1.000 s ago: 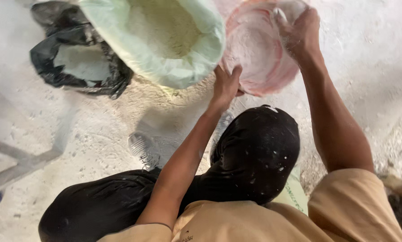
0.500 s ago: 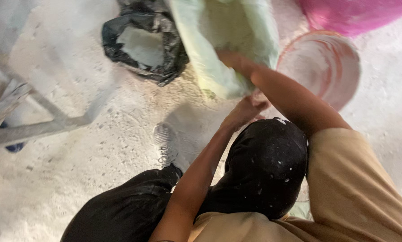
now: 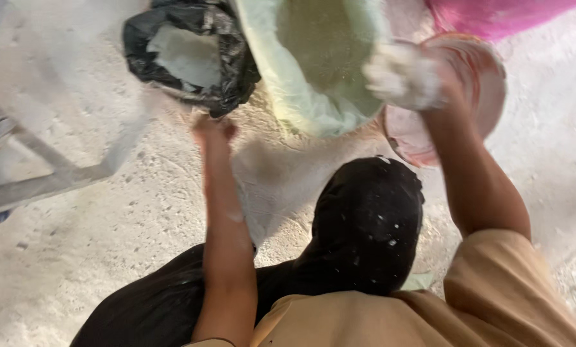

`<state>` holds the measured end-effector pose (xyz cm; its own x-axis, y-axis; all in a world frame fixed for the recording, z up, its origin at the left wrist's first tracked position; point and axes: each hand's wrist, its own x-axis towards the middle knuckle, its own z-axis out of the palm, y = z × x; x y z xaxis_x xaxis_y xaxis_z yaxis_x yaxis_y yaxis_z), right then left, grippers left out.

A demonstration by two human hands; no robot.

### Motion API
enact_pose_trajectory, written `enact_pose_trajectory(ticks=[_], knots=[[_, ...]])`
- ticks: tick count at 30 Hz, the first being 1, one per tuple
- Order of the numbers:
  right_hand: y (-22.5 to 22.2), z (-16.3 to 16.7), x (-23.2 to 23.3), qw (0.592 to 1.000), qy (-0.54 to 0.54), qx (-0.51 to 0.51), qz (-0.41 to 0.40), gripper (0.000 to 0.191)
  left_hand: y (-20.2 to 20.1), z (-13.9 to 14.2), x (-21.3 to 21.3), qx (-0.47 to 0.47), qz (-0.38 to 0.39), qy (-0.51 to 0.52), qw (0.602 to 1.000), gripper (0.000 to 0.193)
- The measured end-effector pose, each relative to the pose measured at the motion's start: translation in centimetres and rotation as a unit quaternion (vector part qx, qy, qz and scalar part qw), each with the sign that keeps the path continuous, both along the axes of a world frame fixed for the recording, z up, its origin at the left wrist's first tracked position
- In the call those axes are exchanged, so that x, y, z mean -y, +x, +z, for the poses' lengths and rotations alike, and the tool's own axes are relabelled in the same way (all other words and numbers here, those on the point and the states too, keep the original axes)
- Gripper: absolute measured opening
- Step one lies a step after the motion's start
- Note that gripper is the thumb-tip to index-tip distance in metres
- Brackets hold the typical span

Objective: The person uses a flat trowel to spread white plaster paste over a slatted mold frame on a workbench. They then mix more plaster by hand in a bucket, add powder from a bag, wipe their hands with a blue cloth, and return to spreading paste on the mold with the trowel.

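We look down on a dusty floor (image 3: 76, 244), and we take the pale green sack (image 3: 320, 71) as our landmark. It stands open at the top middle of the view, and its mouth shows a light powder inside.

Our right hand (image 3: 407, 74) is raised just at the right rim of the green sack. It is covered in white powder and it seems to carry a heap of this powder, but the picture is blurred here, so we cannot tell if the fingers are closed around it or only cupped.

Our left hand (image 3: 212, 132) is stretched out to the lower left of the green sack, very near the lower edge of a black plastic bag (image 3: 230, 58). This bag lies just left of the sack and has a white content. The hand is blurred; we cannot tell if it is released or clenched, or if it touches the bag.

Right of the green sack, partly behind the right forearm, stands a pink round basin (image 3: 487, 96). Below the sack we see our knee in dark trousers (image 3: 365, 225), spotted with white powder.
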<state>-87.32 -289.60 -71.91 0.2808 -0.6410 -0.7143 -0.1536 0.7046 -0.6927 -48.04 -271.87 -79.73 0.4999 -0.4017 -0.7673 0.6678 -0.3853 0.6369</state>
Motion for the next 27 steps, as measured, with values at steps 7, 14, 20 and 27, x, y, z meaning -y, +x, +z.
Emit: enact_pose_trajectory(ticks=[7,14,20,27], knots=[[-12.6,1.5,-2.1,0.920,-0.198,-0.316,0.119,0.012,2.2,2.7,4.5,0.088,0.134,0.055,0.986,0.075],[-4.9,9.4,3.7,0.713,-0.485,-0.463,0.203,0.015,3.1,-0.1,6.2,0.194,0.130,-0.068,0.970,0.045],[17.2,8.9,6.7,0.896,-0.317,0.007,0.311,0.024,0.2,0.3,5.5,0.334,0.148,-0.225,0.903,0.027],[42.4,-11.6,4.7,0.655,-0.593,-0.128,0.451,0.015,-0.5,3.2,4.3,0.256,0.150,-0.204,0.933,0.025]])
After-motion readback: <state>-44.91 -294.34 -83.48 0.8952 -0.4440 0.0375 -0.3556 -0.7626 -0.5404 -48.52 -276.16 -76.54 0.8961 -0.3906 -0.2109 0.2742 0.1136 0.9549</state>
